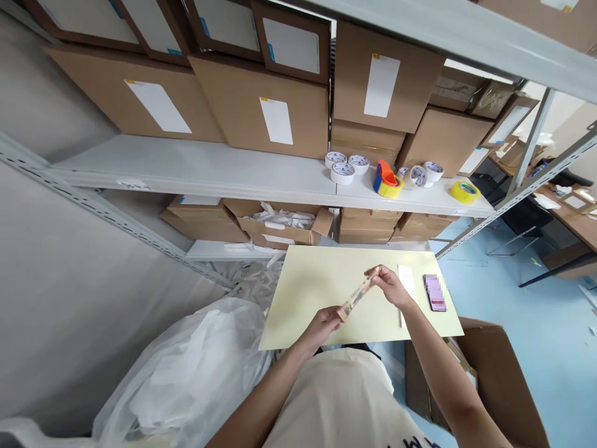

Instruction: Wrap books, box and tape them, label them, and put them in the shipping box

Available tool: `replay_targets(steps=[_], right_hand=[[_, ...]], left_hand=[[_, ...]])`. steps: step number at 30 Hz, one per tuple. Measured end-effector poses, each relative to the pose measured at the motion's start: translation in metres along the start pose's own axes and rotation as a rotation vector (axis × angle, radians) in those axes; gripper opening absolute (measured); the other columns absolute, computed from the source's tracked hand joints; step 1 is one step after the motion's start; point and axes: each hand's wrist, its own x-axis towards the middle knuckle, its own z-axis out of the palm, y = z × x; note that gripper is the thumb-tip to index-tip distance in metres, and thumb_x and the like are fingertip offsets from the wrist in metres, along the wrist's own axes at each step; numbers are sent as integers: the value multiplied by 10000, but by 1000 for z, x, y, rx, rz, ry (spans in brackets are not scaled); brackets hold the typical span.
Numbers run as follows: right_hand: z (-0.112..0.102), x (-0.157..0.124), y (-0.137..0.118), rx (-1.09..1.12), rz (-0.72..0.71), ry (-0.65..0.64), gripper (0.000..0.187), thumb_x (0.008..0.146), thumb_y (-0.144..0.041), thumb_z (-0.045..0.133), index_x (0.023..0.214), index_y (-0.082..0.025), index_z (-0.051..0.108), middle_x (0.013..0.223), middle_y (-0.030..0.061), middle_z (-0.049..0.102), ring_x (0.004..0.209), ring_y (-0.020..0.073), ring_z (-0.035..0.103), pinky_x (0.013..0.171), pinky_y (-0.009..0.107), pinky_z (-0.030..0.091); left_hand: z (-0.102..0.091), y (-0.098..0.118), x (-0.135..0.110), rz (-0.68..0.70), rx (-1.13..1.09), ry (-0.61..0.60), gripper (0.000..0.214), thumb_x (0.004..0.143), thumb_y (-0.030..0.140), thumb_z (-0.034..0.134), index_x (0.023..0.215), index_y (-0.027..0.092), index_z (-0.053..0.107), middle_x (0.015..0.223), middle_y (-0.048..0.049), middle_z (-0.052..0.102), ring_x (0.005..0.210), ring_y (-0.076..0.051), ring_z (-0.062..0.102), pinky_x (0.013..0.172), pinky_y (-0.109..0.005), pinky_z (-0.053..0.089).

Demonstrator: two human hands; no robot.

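Head view: where is the held item?

"The slim printed item [357, 297] is over the pale yellow table [303, 280], near the middle of the dial, slanting from seven o'clock to one. Contact with the tabletop cannot be determined."

"State of the grip?"

"Both hands are closed on it. The left hand [326, 323] grips the seven o'clock end; the right hand [386, 285] pinches the one o'clock end between thumb and fingers."

"Surroundings?"

"On the table, a white paper strip [406, 279] lies towards two o'clock, partly behind the right forearm; a phone [435, 292] lies at three. Beyond the table, tape rolls [342, 173] sit on the shelf [242, 168] at twelve, an opened carton [499, 373] stands at four, and a translucent bag [196, 367] is at eight."
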Motion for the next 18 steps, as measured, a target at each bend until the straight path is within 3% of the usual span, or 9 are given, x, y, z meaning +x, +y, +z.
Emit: replay_targets(steps=[4, 9, 13, 18], right_hand=[[-11, 9, -9, -42, 99, -71, 428, 734, -611, 694, 788, -191, 629, 683, -7, 607, 610, 132, 542, 585, 260, 434], [-12, 18, -11, -51, 156, -150, 366, 711, -531, 732, 790, -176, 686, 678, -9, 630, 607, 126, 539, 572, 251, 410], [-15, 21, 6, 44, 195, -102, 403, 651, -531, 775, 844, -182, 717, 742, 16, 692, 665, 162, 600, 623, 284, 453], [-21, 5, 38, 286, 349, -5, 539, 590, -547, 832, 981, -206, 682, 741, 20, 708, 672, 182, 645, 643, 310, 496]], left_hand=[[-1, 16, 5, 130, -56, 143, 645, 648, 739, 646, 921, 161, 732, 980, -130, 736, 937, -249, 659, 834, -362, 498], [13, 36, 5, 246, 229, 138, 471, 640, 592, 741, 874, 184, 755, 858, -73, 750, 826, -215, 665, 779, -316, 511], [29, 24, 7, 205, 263, 252, 430, 650, 577, 725, 807, 179, 760, 757, -48, 731, 704, -179, 631, 661, -280, 503], [37, -1, 8, 68, -4, 437, 538, 579, 607, 776, 861, 149, 766, 742, -57, 716, 639, -139, 600, 615, -254, 494]])
